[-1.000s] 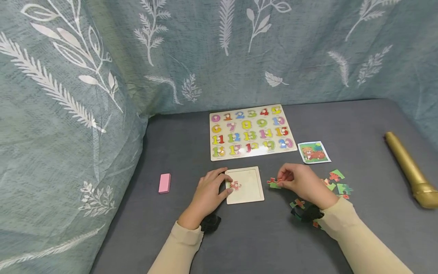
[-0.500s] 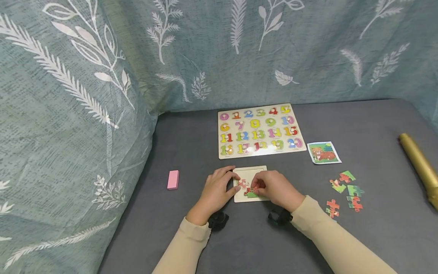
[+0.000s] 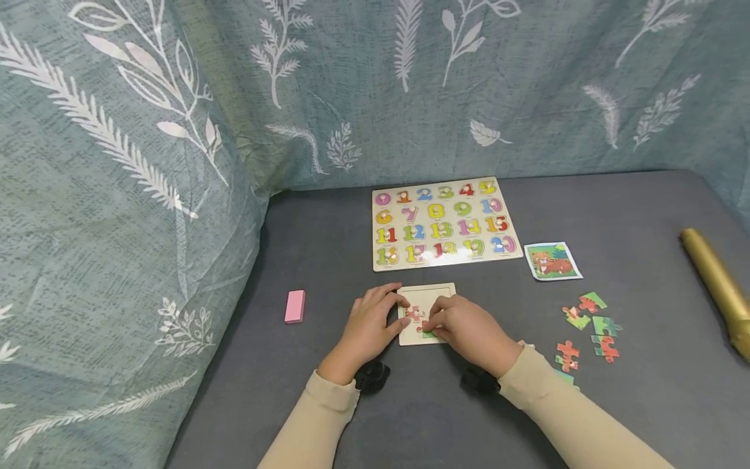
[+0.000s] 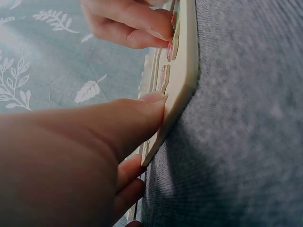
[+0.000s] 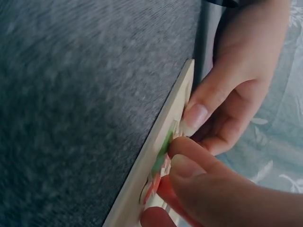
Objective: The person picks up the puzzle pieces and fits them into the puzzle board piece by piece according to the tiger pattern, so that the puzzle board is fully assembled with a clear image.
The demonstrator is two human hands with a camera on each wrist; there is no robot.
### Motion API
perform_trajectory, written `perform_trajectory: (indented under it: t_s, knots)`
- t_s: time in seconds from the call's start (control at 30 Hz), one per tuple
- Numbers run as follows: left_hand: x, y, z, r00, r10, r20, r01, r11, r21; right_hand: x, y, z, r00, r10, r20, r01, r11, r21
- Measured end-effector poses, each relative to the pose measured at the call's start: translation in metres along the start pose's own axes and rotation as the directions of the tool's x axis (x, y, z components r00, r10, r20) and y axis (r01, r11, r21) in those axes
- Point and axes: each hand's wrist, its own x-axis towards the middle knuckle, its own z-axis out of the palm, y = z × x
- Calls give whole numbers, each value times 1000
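Note:
A small square wooden puzzle board [image 3: 413, 341] lies in front of me, with a reddish puzzle piece [image 3: 415, 313] on its left part. My left hand [image 3: 369, 326] holds the board by its left edge; in the left wrist view the thumb [image 4: 142, 113] lies on the board's face beside that piece, and the other fingers are at the edge. Over the board, my right hand [image 3: 471, 331] pinches a green and red puzzle piece [image 5: 163, 152] between thumb and fingers, low against the board's face. The fingers partly hide that piece.
Several loose puzzle pieces [image 3: 606, 326] lie at the right. Behind them is a picture card [image 3: 553, 261] of a bear-like animal. A number board [image 3: 446, 228] stands behind the puzzle board. There is a pink block [image 3: 295, 307] at left and a golden microphone-shaped object [image 3: 715, 286] at far right.
My right hand has carried the green and red piece leftward from beside the loose pieces onto the board, then shifted it slightly left there. The left hand has stayed at the board's edge.

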Motion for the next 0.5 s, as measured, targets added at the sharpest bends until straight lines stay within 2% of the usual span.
perform_trajectory:
  t_s: [0.17, 0.27, 0.4, 0.5]
  knots:
    - [0, 1, 0, 1000, 1, -1, -1, 1000, -3, -3, -2, -2, 1000, -14, 16, 14, 1000, -22]
    - [0, 1, 0, 1000, 0, 3, 0, 1000, -3, -9, 0, -13, 999, 13, -40, -16, 998, -53]
    - [-1, 2, 0, 1000, -2, 10, 2, 1000, 1, -31, 16, -50, 985, 118, -125, -128, 989, -78]
    - [-2, 2, -1, 1000, -10, 19, 10, 1000, 4, -60, 40, -81, 966, 241, -92, -251, 961, -114]
